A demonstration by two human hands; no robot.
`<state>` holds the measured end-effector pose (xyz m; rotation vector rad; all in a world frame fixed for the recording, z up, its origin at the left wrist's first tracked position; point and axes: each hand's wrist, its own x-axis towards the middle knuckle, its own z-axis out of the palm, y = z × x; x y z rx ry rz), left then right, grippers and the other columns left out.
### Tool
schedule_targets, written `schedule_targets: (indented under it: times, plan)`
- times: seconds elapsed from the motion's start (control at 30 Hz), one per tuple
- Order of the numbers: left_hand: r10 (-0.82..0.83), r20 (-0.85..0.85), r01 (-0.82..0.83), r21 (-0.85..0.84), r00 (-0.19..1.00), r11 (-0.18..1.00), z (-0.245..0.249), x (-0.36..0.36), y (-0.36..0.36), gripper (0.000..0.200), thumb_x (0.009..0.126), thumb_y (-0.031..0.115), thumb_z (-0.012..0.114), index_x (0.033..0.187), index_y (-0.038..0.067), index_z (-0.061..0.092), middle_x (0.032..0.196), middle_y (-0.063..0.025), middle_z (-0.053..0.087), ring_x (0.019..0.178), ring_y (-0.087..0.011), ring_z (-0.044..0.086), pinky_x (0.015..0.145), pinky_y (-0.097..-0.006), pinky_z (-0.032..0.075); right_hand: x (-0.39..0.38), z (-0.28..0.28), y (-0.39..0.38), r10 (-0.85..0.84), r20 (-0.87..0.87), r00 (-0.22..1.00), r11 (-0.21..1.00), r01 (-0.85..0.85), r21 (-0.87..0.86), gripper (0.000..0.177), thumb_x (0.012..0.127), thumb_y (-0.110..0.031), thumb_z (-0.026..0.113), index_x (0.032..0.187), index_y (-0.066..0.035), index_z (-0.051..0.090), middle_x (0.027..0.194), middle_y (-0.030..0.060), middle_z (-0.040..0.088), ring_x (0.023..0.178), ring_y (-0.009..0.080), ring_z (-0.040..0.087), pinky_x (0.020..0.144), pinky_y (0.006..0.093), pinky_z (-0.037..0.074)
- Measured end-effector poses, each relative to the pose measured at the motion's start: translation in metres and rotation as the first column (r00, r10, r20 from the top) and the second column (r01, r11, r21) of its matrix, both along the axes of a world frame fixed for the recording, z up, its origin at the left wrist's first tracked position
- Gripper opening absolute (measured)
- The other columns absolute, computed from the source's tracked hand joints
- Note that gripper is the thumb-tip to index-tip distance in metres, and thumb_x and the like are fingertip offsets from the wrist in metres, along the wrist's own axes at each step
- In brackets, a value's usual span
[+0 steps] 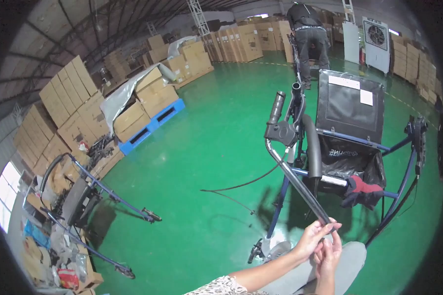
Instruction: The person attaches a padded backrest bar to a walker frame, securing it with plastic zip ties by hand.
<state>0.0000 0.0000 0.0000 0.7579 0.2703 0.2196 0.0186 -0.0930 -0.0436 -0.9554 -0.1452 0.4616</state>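
Note:
A bent metal handle tube (300,186) with a black hand grip (277,105) and brake housing (282,132) slants down toward me. My left hand (314,240) is closed around its lower end. Just below, my right hand (327,256) has its fingers curled and pinched close to the tube's tip; whatever they hold is hidden. Behind the tube stands a blue-framed rollator (399,184) with a black bag (364,160) and a raised black flap (349,110). A black cable (246,184) loops from the handle out to the left.
A red and black glove (363,191) hangs on the rollator's front bar. Another walker frame (101,184) stands at left beside boxes and clutter. Stacked cartons sit on a blue pallet (152,128). A person (308,39) bends at the back near a fan cooler (377,44).

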Motion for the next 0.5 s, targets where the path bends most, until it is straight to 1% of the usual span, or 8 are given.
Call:
schedule_targets:
  times: [0.03,0.13,0.2,0.23,0.3,0.33,0.43,0.5]
  plan:
    - [0.010,0.029,-0.010,-0.001,1.000,1.000,0.000,0.000,0.001,0.028,0.092,0.028,0.061,0.114,0.011,0.056,0.112,-0.0098,0.065,0.105,-0.0111,0.058,0.087,-0.0220,0.046,0.004,0.006,0.000,0.027,0.000,1.000,1.000,-0.027,-0.013,0.055,0.086,-0.030,0.066,0.133,-0.013,0.043,0.053,0.0073,0.051,0.031,0.0017,0.031,0.029,0.0160,0.017]
    - [-0.060,-0.033,0.062,0.060,0.998,0.996,0.006,-0.010,0.012,0.030,0.092,0.028,0.061,0.116,0.010,0.055,0.112,-0.0089,0.065,0.102,-0.0098,0.058,0.087,-0.0215,0.046,0.002,0.022,-0.004,0.160,-0.018,0.987,0.984,-0.161,-0.082,0.054,0.088,-0.029,0.062,0.134,-0.008,0.043,0.053,0.0022,0.051,0.033,-0.0004,0.027,0.029,0.0157,0.016]
    - [-0.042,-0.005,0.043,0.112,0.999,0.993,-0.002,-0.013,0.017,0.030,0.094,0.028,0.058,0.117,0.010,0.054,0.112,-0.0092,0.065,0.101,-0.0111,0.060,0.089,-0.0230,0.047,0.001,0.017,-0.006,0.090,-0.094,0.991,0.993,-0.096,-0.061,0.028,0.092,-0.025,0.059,0.114,-0.009,0.053,0.047,-0.0035,0.037,0.032,-0.0011,0.025,0.028,0.0143,0.017]
    - [-0.042,0.002,0.042,0.127,0.999,0.991,-0.008,-0.014,0.021,0.030,0.094,0.028,0.058,0.118,0.010,0.054,0.111,-0.0093,0.065,0.100,-0.0114,0.061,0.089,-0.0234,0.048,0.004,0.017,-0.007,0.069,-0.114,0.991,0.996,-0.076,-0.054,0.023,0.093,-0.024,0.058,0.109,-0.009,0.056,0.046,-0.0049,0.034,0.032,-0.0013,0.024,0.028,0.0140,0.017]
    - [0.035,-0.028,-0.030,0.167,0.999,0.985,-0.023,-0.015,0.029,0.028,0.095,0.030,0.056,0.115,0.010,0.052,0.108,-0.0097,0.064,0.097,-0.0139,0.063,0.083,-0.0230,0.049,0.016,0.017,-0.013,-0.051,-0.135,0.989,0.998,0.056,0.037,0.021,0.095,-0.028,0.055,0.106,-0.010,0.054,0.050,-0.0062,0.027,0.036,-0.0009,0.021,0.028,0.0141,0.014]
    - [0.057,-0.038,-0.049,0.177,0.998,0.983,-0.030,-0.016,0.035,0.028,0.096,0.030,0.055,0.115,0.010,0.052,0.107,-0.0099,0.064,0.096,-0.0145,0.063,0.082,-0.0230,0.050,0.022,0.019,-0.016,-0.079,-0.146,0.986,0.994,0.088,0.057,0.021,0.096,-0.030,0.054,0.105,-0.011,0.053,0.051,-0.0065,0.026,0.037,-0.0008,0.020,0.028,0.0142,0.014]
    - [0.189,-0.150,-0.143,0.274,0.970,0.951,-0.050,-0.019,0.053,0.033,0.095,0.034,0.054,0.121,0.014,0.052,0.112,-0.0061,0.063,0.093,-0.0109,0.061,0.077,-0.0217,0.048,0.035,0.035,-0.026,-0.131,-0.045,0.990,0.970,0.138,0.199,0.036,0.099,-0.038,0.044,0.116,-0.006,0.051,0.056,-0.0032,0.029,0.043,0.0034,0.021,0.030,0.0169,0.016]
    - [0.381,-0.201,-0.296,0.351,0.903,0.888,-0.063,-0.023,0.064,0.041,0.091,0.031,0.062,0.126,0.016,0.050,0.120,-0.0064,0.060,0.102,-0.0122,0.058,0.081,-0.0260,0.046,0.039,0.050,-0.028,-0.140,-0.050,0.989,0.959,0.148,0.242,0.042,0.100,-0.044,0.039,0.114,-0.007,0.052,0.057,-0.0021,0.031,0.043,0.0047,0.020,0.031,0.0173,0.017]
